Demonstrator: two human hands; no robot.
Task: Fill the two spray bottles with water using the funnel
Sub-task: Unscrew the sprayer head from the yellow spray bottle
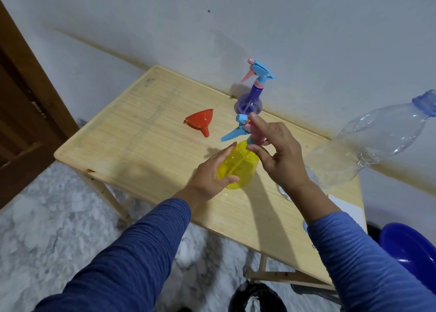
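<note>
The wooden table (146,113) runs from the centre of the frame to the lower right, its far edge against the wall and its left edge open to the floor. The widest bare stretch of tabletop lies in the left half, between the left edge and the funnel. A large clear plastic bottle (368,144) with a blue cap stands at the right, close to the table's far right edge.

The yellow spray bottle (238,167) stands upright at centre frame, see-through, with a pink and blue trigger head. The left hand (212,172) grips its body, fingers and thumb curled round the side. The right hand (280,151) holds the trigger head, thumb and fingers pinching the pink collar, index finger raised along the top.

The purple spray bottle (249,100) stands just behind, near the far edge, its blue and pink head on. The orange funnel (200,120) lies on its side to the left of both bottles, touching neither.
</note>
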